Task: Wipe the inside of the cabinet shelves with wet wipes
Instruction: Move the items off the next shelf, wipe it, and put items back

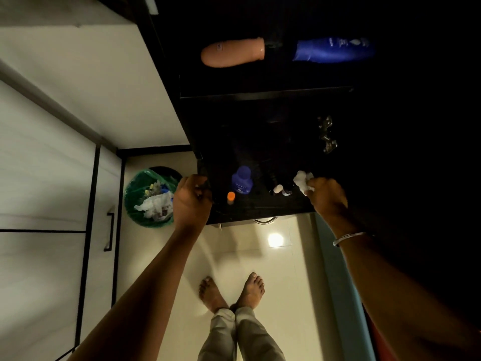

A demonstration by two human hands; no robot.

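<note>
A dark cabinet shelf point(260, 207) lies in front of me, dimly lit. My right hand point(326, 196) is shut on a crumpled white wet wipe point(303, 179) at the shelf's right part. My left hand point(191, 198) grips the shelf's left front corner. On the shelf stand a small blue bottle point(242, 181), a tiny orange-capped bottle point(230, 197) and two small items point(282, 190) close to the wipe. Higher up, on another shelf, a peach bottle point(233, 52) and a blue bottle point(334, 49) lie on their sides.
A bin with a green liner point(149, 198), holding used wipes and scraps, stands on the floor left of the cabinet. White cupboard doors with a black handle point(110, 229) fill the left side. Shiny hinges point(326, 134) show inside the cabinet. My bare feet point(231, 293) stand on pale tiles.
</note>
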